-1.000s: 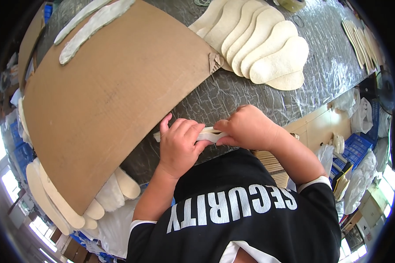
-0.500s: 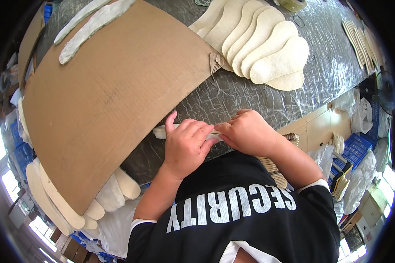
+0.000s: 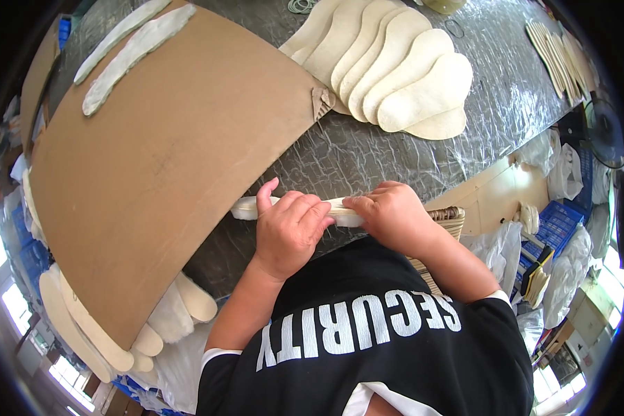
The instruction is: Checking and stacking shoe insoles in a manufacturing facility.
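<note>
Close in front of my body, both hands grip a fluffy white insole (image 3: 347,217), seen nearly edge-on with a cream layer along its top. My left hand (image 3: 286,227) wraps round its middle, thumb underneath or hidden, with one finger raised. The insole's left end sticks out past that hand, over the cardboard's edge. At the right end, my right hand (image 3: 395,216) pinches the edge between thumb and fingers. Whether it is one insole or two laid together, I cannot tell. Beyond my hands, several cream insoles (image 3: 423,90) lie fanned out on the table.
A large brown cardboard sheet (image 3: 173,145) covers the left of the dark, plastic-wrapped table (image 3: 388,163). Two fluffy white strips (image 3: 139,62) lie on it. More insoles (image 3: 83,319) poke out below its near edge. A wicker basket or chair (image 3: 451,220) stands by my right forearm.
My right hand has shifted slightly right along the insole, and more of its white side shows between my hands. The whole view has shifted a little.
</note>
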`<control>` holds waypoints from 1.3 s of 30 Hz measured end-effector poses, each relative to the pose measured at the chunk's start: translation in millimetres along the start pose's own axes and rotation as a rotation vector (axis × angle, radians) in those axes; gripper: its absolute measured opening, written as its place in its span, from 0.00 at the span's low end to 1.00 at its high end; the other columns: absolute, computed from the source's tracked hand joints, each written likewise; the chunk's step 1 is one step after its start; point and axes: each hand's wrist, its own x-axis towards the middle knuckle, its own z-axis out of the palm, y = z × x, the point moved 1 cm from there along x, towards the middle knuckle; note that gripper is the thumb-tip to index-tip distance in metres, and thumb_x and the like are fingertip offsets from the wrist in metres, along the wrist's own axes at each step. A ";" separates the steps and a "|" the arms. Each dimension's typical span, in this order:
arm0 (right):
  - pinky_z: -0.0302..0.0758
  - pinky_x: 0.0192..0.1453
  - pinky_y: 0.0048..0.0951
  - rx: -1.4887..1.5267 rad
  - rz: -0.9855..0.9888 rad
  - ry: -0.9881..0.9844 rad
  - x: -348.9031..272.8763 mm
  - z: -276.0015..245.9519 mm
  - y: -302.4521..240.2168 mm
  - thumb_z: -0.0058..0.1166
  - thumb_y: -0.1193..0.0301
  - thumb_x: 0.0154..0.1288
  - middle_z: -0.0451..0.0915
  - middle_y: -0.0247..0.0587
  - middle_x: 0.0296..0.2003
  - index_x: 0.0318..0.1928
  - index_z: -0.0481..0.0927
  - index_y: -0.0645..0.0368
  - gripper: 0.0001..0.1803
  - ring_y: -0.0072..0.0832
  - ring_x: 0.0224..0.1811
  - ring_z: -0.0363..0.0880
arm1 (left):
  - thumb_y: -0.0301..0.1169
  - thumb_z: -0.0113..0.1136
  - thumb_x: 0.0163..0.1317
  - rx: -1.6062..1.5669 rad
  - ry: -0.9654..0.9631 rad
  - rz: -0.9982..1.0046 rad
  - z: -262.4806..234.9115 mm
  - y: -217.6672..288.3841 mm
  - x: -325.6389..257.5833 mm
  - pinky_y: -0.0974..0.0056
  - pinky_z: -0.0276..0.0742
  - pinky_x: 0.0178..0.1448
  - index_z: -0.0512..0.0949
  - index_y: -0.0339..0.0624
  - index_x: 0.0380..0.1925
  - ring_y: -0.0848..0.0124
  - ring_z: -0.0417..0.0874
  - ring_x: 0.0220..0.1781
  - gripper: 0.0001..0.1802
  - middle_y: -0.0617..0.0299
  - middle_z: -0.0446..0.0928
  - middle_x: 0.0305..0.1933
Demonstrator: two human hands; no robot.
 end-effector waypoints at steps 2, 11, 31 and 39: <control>0.75 0.41 0.36 0.004 0.002 0.014 -1.3 -1.9 -0.1 0.64 0.62 0.54 0.82 0.41 0.24 0.42 0.81 0.58 0.18 0.38 0.29 0.82 | 0.30 0.70 0.47 -0.008 0.002 0.008 0.7 -1.4 -1.1 0.44 0.61 0.61 0.81 0.45 0.33 0.66 0.80 0.37 0.11 0.65 0.79 0.35; 0.77 0.48 0.37 0.144 0.057 0.194 -19.1 3.4 5.8 0.64 0.59 0.55 0.85 0.40 0.33 0.41 0.82 0.60 0.19 0.37 0.36 0.84 | 0.27 0.69 0.48 -0.048 0.015 -0.008 -0.5 1.7 2.4 0.48 0.62 0.59 0.81 0.45 0.32 0.67 0.80 0.36 0.10 0.66 0.81 0.35; 0.75 0.59 0.42 0.296 0.118 0.389 -81.5 -3.9 37.4 0.63 0.77 0.48 0.85 0.41 0.43 0.43 0.83 0.56 0.18 0.37 0.49 0.83 | 0.26 0.71 0.40 -0.015 -0.086 -0.051 -22.1 -28.2 -15.8 0.56 0.69 0.53 0.80 0.41 0.38 0.61 0.81 0.41 0.20 0.59 0.82 0.38; 0.58 0.67 0.56 -0.051 0.213 0.373 -69.5 -27.1 6.6 0.70 0.69 0.44 0.79 0.34 0.56 0.48 0.80 0.50 0.25 0.37 0.60 0.74 | 0.17 0.69 0.38 -0.153 0.024 -0.023 -13.1 -24.4 -23.8 0.57 0.76 0.45 0.79 0.38 0.37 0.54 0.79 0.40 0.21 0.53 0.81 0.39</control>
